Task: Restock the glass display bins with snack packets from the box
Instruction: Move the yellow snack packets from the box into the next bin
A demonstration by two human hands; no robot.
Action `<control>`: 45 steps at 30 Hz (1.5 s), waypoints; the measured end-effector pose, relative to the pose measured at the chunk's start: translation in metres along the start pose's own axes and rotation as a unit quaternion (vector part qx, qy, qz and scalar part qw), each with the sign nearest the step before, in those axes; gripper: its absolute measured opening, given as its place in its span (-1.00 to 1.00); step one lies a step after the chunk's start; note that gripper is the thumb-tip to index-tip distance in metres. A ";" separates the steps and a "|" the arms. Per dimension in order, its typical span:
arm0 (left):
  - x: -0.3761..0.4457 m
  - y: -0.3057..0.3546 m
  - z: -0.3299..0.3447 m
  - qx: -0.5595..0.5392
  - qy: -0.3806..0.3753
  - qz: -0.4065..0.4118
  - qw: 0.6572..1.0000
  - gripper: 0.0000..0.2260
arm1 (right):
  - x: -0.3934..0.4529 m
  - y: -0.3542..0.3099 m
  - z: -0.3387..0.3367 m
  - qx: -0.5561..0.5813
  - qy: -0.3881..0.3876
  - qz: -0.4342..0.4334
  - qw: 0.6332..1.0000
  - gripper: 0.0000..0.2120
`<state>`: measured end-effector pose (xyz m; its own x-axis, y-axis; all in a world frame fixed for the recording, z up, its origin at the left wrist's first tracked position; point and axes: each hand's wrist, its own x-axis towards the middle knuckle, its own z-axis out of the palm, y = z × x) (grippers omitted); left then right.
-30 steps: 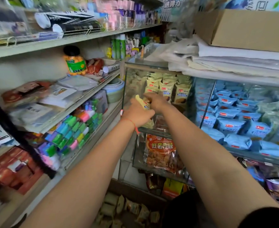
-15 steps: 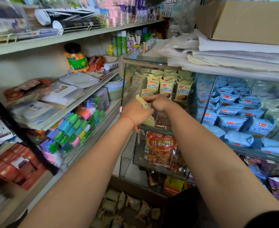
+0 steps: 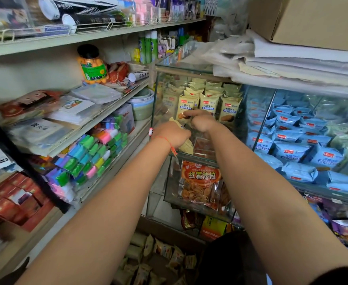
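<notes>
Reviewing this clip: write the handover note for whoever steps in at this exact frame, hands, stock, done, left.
Left hand: closed on a yellow snack packet, at the front edge of the yellow bin.
Right hand: empty as far as shows, index finger pressed against the standing yellow packets in the glass bin.
Done: several rows of yellow packets already upright; blue packets fill the neighbouring bin.
Left: seat the held packet, then fetch more from the box on the floor, which still holds loose packets.
</notes>
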<state>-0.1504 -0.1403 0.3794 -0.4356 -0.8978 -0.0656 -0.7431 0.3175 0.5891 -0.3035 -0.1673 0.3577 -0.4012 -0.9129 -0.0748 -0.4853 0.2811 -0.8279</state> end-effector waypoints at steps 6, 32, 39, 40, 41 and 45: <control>-0.001 -0.001 -0.001 -0.011 -0.002 0.009 1.000 -0.74 | -0.011 -0.007 -0.001 0.031 0.027 0.005 0.999 -0.43; -0.057 -0.039 0.004 0.232 0.102 0.272 0.928 -0.51 | -0.033 -0.028 0.016 0.081 0.071 0.081 0.991 -0.45; -0.053 -0.040 0.010 0.242 0.144 0.270 0.921 -0.51 | 0.000 -0.007 0.027 -0.045 -0.011 0.144 0.988 -0.21; -0.052 -0.041 0.011 0.238 0.147 0.270 0.921 -0.51 | -0.012 -0.017 0.026 -0.101 -0.015 0.128 0.986 -0.29; -0.051 -0.042 0.012 0.235 0.147 0.270 0.922 -0.51 | -0.020 -0.025 0.024 -0.173 -0.015 0.105 0.979 -0.40; -0.048 -0.044 0.017 0.233 0.155 0.275 0.920 -0.50 | -0.025 -0.036 0.018 -0.266 0.030 0.063 0.961 -0.51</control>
<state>-0.1055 -0.1057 0.3429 -0.6983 -0.5831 0.4152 -0.6221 0.7813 0.0509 -0.2616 -0.1597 0.3794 -0.5195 -0.8473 -0.1106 -0.7521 0.5148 -0.4114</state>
